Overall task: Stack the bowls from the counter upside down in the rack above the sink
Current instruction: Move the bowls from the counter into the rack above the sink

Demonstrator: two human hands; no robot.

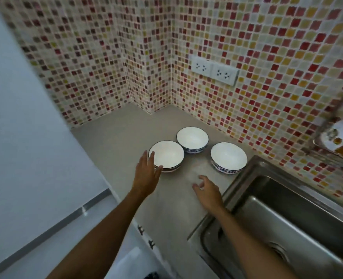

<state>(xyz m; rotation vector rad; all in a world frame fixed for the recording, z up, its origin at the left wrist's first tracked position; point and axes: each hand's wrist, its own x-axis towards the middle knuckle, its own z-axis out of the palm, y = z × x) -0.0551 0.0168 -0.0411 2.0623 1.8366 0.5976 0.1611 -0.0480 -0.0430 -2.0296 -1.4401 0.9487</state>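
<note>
Three white bowls with blue patterned outsides stand upright on the grey counter [114, 137]. The left bowl [166, 156] looks like two nested bowls. The far bowl [192, 138] sits behind it, and the right bowl [228, 157] is near the sink. My left hand [146, 174] is open, fingertips touching the left bowl's near rim. Over bare counter, short of the right bowl, hovers my right hand [207, 190] with fingers apart and empty. The metal rack [335, 146] shows at the right edge, blurred, with a bowl in it.
A steel sink [277, 222] fills the lower right beside the counter. Mosaic-tiled walls enclose the corner, with a double power socket [215, 70] above the bowls. A white appliance side [25, 137] rises on the left. Cabinet fronts with small handles [145, 236] lie below the counter edge.
</note>
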